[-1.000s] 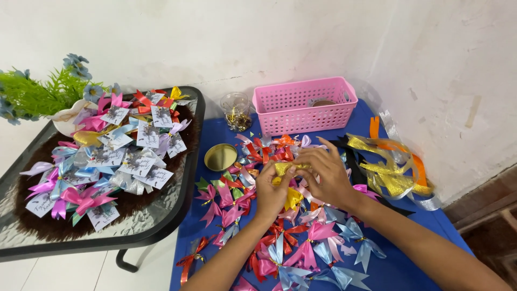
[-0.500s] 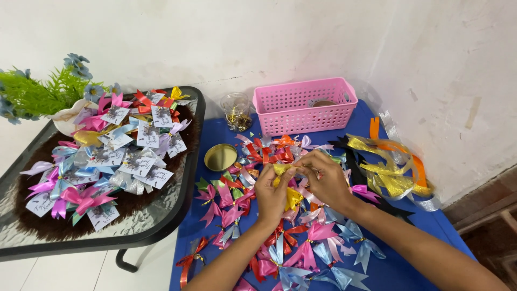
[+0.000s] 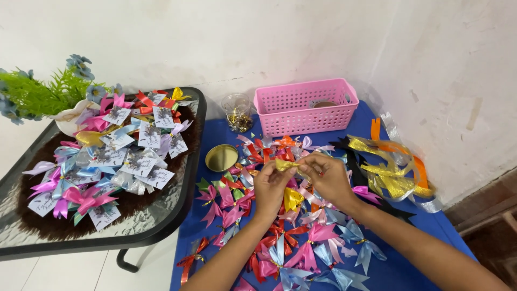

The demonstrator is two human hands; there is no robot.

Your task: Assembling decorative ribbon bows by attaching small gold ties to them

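While both of your hands are meeting above the middle of the blue table point(image 3: 401, 269), you are pinching a small gold ribbon bow point(image 3: 284, 164) between them. The bow is sitting at your fingertips, with your left hand point(image 3: 271, 186) gripping its left end and your right hand point(image 3: 329, 178) closing on its right end, thumbs and forefingers pressed together around it. It is hanging just above the heap, not touching the table.

Under your hands, a loose pile of ribbon bows point(image 3: 301, 242) in pink, red, blue and yellow is covering most of the tabletop. A pink plastic basket point(image 3: 304, 108) is standing at the far edge against the white wall point(image 3: 215, 37), and a clear cup point(image 3: 237, 112) holding small gold bits is sitting just beside the basket's left end. A round gold lid point(image 3: 221, 157) is lying near the table's left edge. Strips of gold and orange ribbon point(image 3: 390, 172) are trailing along the right edge, near the corner of the room.

To your left, a glass-topped side table point(image 3: 161, 213) is carrying a dark brown mat point(image 3: 134, 202), which is bearing finished bows with small cards point(image 3: 107, 156). A white pot of blue artificial flowers point(image 3: 48, 91) is standing at its far left corner.

Your remaining fingers are curling loosely inward, holding nothing else.
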